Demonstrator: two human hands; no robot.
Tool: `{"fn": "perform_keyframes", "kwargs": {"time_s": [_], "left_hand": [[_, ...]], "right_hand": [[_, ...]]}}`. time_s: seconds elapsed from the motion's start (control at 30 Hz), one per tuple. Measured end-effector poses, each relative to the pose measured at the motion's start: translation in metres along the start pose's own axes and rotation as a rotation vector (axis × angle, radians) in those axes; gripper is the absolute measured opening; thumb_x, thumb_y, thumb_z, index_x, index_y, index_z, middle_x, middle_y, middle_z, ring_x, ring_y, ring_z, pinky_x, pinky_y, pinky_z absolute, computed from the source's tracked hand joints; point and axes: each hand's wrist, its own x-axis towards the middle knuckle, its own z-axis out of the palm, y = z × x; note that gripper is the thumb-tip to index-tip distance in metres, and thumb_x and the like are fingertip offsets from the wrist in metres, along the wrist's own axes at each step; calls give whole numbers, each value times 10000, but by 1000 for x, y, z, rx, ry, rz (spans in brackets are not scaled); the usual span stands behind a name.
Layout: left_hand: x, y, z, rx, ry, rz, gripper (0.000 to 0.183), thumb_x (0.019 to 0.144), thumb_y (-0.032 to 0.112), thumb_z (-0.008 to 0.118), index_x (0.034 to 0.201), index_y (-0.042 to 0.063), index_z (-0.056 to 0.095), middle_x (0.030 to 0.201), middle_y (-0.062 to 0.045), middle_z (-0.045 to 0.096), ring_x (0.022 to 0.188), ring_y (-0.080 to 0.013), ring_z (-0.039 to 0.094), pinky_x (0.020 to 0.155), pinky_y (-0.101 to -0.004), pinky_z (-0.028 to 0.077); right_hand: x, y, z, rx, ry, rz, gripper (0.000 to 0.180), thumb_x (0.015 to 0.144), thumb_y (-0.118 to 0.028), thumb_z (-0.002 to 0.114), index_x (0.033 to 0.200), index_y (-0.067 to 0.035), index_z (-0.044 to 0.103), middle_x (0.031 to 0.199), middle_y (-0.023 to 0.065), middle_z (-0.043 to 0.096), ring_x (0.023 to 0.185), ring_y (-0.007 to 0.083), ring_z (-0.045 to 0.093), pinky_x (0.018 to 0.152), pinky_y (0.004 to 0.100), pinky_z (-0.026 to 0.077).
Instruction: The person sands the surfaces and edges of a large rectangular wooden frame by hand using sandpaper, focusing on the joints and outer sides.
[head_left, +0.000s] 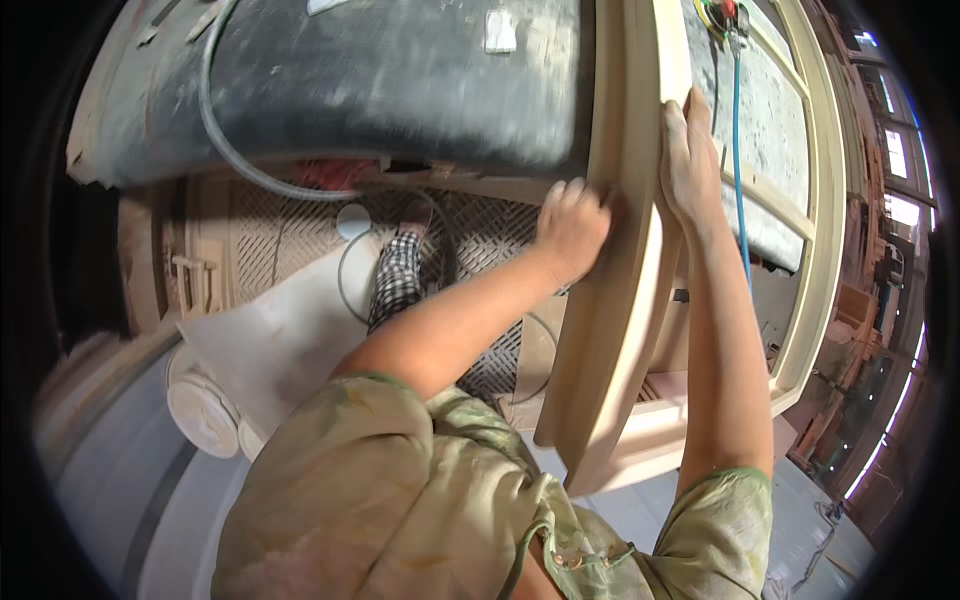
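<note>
A large pale wooden frame (626, 315) stands on edge before me, its moulded side rail running from top to bottom of the view. My left hand (574, 231) is curled against the left face of that rail and is blurred. A dark brown patch shows by its fingertips; whether it is a held piece or shadow I cannot tell. On the rail's other side, my right hand (688, 169) lies along the wood with fingers pointing away, gripping it. The frame's crossbars (772, 202) extend to the right.
A dark, worn worktop (390, 90) with a white scrap (500, 31) lies ahead. A grey hose (214, 124) loops off it; a blue hose (737, 150) runs to an air tool (726, 16). White buckets (202, 412) and a pale sheet (277, 315) are at the left, above patterned flooring (495, 232).
</note>
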Motion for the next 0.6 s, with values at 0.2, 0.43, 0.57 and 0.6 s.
{"fn": "perform_keyframes", "kwargs": {"time_s": [0.2, 0.43, 0.57, 0.6], "left_hand": [[-201, 75, -62, -342, -200, -32, 254, 733, 84, 555, 963, 15, 640, 960, -152, 567, 867, -284, 577, 683, -395, 483], [-120, 68, -24, -261, -80, -340, 215, 740, 5, 491, 933, -29, 579, 945, -198, 611, 768, -371, 591, 690, -438, 492], [-236, 83, -46, -417, -131, -111, 427, 747, 29, 493, 1163, -67, 511, 1115, -287, 543, 959, -425, 567, 749, -487, 485], [-265, 81, -39, -379, -85, 0, 427, 721, 44, 525, 1128, -87, 530, 1075, -305, 561, 899, -410, 611, 732, -466, 507]], "right_hand": [[-124, -8, 4, -212, -71, -130, 644, 963, -362, 406, 1406, 45, 176, 1434, 287, 217, 1323, 424, 273, 1048, 438, 323], [-132, -15, -16, -211, 21, -191, 609, 942, -343, 430, 1370, 50, 246, 1396, 276, 281, 1286, 417, 318, 1029, 438, 347], [-144, -15, -1, -136, 22, -106, 616, 929, -292, 461, 1381, 58, 232, 1406, 287, 272, 1289, 422, 323, 1035, 442, 343], [-149, -15, 5, -150, -2, -84, 617, 926, -280, 465, 1384, 59, 227, 1409, 289, 266, 1287, 427, 324, 1027, 442, 354]]}}
